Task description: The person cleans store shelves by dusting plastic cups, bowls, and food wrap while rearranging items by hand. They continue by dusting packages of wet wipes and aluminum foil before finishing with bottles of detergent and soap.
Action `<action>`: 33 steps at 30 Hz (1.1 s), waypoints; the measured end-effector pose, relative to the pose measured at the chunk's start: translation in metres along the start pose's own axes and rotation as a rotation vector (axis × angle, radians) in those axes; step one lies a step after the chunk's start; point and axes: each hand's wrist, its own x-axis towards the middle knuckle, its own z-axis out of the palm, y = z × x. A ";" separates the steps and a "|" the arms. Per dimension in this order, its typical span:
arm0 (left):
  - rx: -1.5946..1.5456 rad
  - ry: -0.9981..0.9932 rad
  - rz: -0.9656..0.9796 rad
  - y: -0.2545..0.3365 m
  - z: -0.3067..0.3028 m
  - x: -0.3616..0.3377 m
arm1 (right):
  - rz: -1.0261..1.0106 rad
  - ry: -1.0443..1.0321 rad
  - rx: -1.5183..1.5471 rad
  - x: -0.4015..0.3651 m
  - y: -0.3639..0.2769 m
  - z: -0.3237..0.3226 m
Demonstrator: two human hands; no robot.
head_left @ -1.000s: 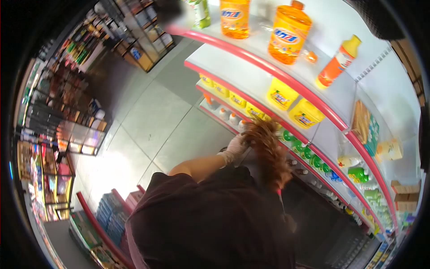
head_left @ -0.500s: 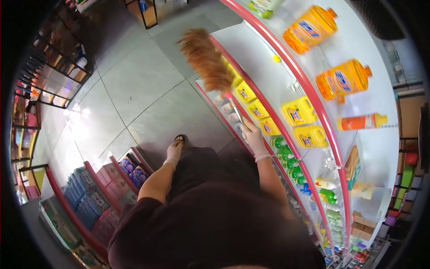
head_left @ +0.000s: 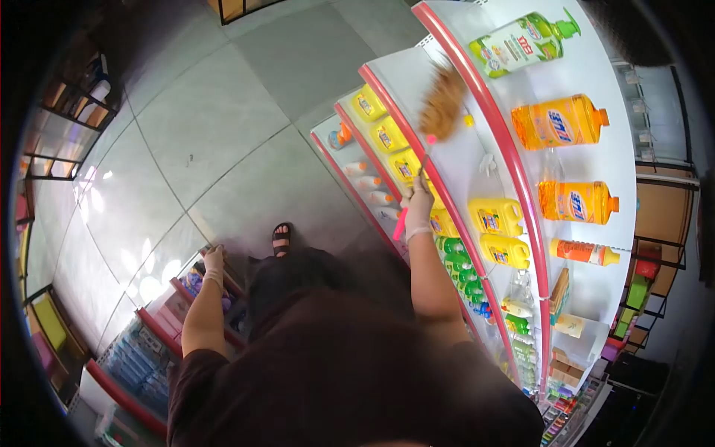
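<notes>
My right hand (head_left: 418,205), in a pale thin glove, grips a feather duster by its handle, with the pink end sticking out below the fist. The duster's brown feather head (head_left: 444,104) is over a white shelf board (head_left: 402,74) with a red front edge, beside a small yellow object (head_left: 468,120). Yellow jugs (head_left: 386,135) line the tier below, close to the duster's shaft. On the other side, my gloved left hand (head_left: 214,262) hangs with curled fingers near the red-edged low shelf; nothing shows in it.
Orange bottles (head_left: 562,121) and a green pump bottle (head_left: 521,45) stand on the top tier at right. Green bottles (head_left: 458,268) fill a lower tier. Blue packs (head_left: 141,346) sit on the left shelf. Grey floor tiles (head_left: 216,141) run between the shelves.
The feather head has swung right, from the lower tier's front edge onto the white shelf. My left hand has moved left, away from my body, to the low shelf. The view has shifted.
</notes>
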 end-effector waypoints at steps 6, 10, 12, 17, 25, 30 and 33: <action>-0.022 -0.142 0.027 0.055 0.044 0.023 | -0.076 -0.370 -0.594 0.020 0.008 0.062; 0.119 -0.280 0.018 0.082 0.074 0.009 | -0.050 -0.235 -0.274 0.023 0.029 0.059; 0.192 -0.348 0.048 0.082 0.082 0.006 | -0.047 -0.001 -0.008 0.027 0.029 0.048; 0.650 -0.570 0.303 0.015 0.067 0.058 | -0.682 -0.237 -0.888 0.017 0.065 -0.005; 0.567 -0.478 0.034 0.082 0.069 0.041 | -0.067 0.058 -0.009 0.040 -0.004 0.016; 0.352 -0.397 0.076 0.135 0.087 0.017 | 0.051 -0.306 -0.436 0.079 -0.010 0.085; 0.315 -0.398 0.082 0.145 0.085 0.008 | -0.365 -0.503 -0.903 0.020 0.007 0.093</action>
